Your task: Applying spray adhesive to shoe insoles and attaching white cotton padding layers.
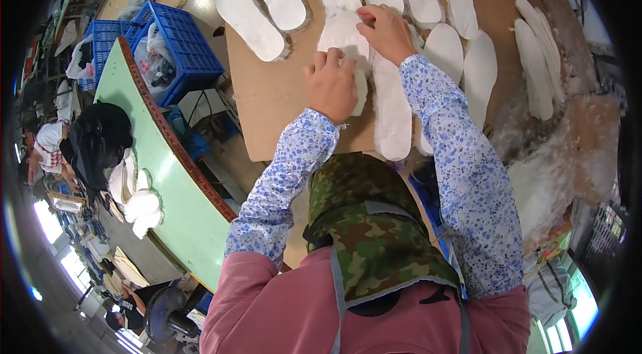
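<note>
A white, fuzzy-edged insole lies on the brown board between my two hands. My left hand is curled over its near part, fingers bent against it; the palm side is hidden. At its upper right edge, my right hand has thumb and fingers drawn together in a pinch on the rim. Just below my right hand, another white insole lies lengthwise toward me. More insoles stretch in a row beyond my hands, with a single white insole at the far left of the board.
The brown board carries the insoles, and loose white fluff is heaped at its right. Several insoles lie apart at the right edge. Left stand blue crates with plastic bags and a green table. Other people are farther left.
</note>
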Tool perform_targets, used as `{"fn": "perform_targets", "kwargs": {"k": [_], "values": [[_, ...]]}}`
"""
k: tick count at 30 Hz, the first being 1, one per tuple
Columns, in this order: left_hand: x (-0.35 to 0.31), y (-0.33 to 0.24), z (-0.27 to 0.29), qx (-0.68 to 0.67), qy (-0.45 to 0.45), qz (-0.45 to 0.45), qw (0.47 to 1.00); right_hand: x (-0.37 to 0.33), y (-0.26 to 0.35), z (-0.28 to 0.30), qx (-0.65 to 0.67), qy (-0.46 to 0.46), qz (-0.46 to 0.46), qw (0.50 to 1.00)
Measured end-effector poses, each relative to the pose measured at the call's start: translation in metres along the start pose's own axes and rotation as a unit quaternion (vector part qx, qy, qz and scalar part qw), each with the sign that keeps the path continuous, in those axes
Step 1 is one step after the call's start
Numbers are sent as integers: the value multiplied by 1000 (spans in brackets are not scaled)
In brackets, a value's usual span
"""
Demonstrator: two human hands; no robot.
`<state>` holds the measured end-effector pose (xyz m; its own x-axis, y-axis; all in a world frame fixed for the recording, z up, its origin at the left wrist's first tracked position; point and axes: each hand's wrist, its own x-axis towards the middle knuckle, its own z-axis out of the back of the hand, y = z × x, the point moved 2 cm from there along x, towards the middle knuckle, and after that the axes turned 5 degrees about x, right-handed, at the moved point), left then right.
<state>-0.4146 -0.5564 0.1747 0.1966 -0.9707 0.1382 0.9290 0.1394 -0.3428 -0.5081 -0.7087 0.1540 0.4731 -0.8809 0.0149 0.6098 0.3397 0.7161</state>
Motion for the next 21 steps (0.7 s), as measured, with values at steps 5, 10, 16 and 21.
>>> {"fn": "perform_targets", "kwargs": {"k": [5,10,16,21], "values": [[-11,1,-3,-6,22,-8,1000,-1,1,-1,20,13,15,1000],[-14,1,0,-15,18,-60,998,-2,3,-2,9,-18,51,998],[-7,-3,-7,45,38,-62,996,-4,4,3,17,-7,18,1000],[-7,-1,-9,74,41,-59,995,-8,11,4,5,-6,32,999]]}}
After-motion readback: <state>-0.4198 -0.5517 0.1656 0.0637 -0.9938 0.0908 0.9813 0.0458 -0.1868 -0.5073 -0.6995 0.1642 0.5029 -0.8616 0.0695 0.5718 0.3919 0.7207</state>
